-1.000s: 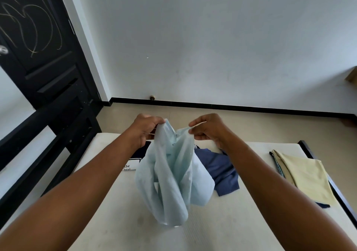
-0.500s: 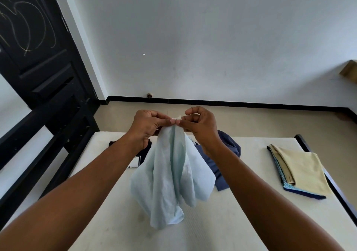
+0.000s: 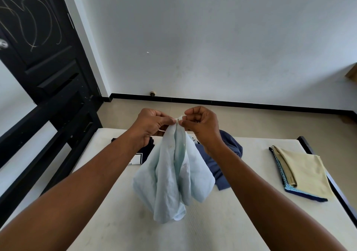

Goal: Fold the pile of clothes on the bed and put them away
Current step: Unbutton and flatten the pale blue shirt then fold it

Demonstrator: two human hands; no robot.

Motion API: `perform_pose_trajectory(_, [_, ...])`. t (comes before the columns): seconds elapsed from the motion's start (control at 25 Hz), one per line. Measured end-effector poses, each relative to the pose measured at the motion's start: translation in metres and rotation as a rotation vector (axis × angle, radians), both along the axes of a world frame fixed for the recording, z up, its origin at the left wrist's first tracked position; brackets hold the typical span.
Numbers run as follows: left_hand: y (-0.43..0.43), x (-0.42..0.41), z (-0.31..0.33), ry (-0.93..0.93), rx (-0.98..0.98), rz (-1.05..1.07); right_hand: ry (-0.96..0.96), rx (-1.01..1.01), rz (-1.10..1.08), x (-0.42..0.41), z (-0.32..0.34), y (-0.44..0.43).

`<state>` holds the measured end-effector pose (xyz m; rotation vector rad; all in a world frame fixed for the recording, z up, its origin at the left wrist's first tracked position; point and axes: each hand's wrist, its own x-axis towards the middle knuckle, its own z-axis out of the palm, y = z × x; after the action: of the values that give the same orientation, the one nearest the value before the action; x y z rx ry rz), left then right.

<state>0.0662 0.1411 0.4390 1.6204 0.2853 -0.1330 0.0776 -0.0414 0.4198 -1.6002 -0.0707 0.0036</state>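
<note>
A pale blue garment (image 3: 173,175) hangs bunched above the white mattress (image 3: 241,221), its lower end brushing the surface. My left hand (image 3: 152,124) and my right hand (image 3: 201,123) pinch its top edge, fingertips almost touching at the middle. Behind it on the bed lie a dark blue garment (image 3: 226,158) and a black garment with a white printed patch (image 3: 144,154), both partly hidden by my hands and the hanging cloth.
A folded stack (image 3: 303,171) with a pale yellow piece on top lies at the bed's right edge. A black bed frame (image 3: 38,144) runs along the left, with a black door (image 3: 38,38) behind it. Beige floor and a white wall lie beyond.
My hands have come together from about a hand's width apart, so the garment's top edge is gathered at one point. The cloth hangs narrower and a little higher.
</note>
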Motion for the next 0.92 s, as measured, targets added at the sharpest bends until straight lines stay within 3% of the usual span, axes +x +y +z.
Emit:
perform_pose_trajectory(0.36, [0.0,0.005,0.001,0.026,-0.025,0.005,0.087,0.164,0.072,0.007,0.002,-0.002])
perform_pose_trajectory(0.56, [-0.002,0.007,0.001,0.009,0.005,-0.007,0.168,0.123,0.126,0.011,0.009,-0.004])
perform_pose_trajectory(0.72, [-0.003,0.011,-0.003,0.01,-0.004,-0.011,0.068,-0.144,0.086,0.016,0.021,0.0])
perform_pose_trajectory(0.84, [-0.004,0.01,-0.005,0.016,-0.108,-0.043,-0.311,-0.608,0.012,0.012,0.029,0.012])
perform_pose_trajectory(0.92, [-0.005,0.01,-0.007,-0.017,-0.131,-0.013,-0.484,-0.768,0.006,0.006,0.033,0.021])
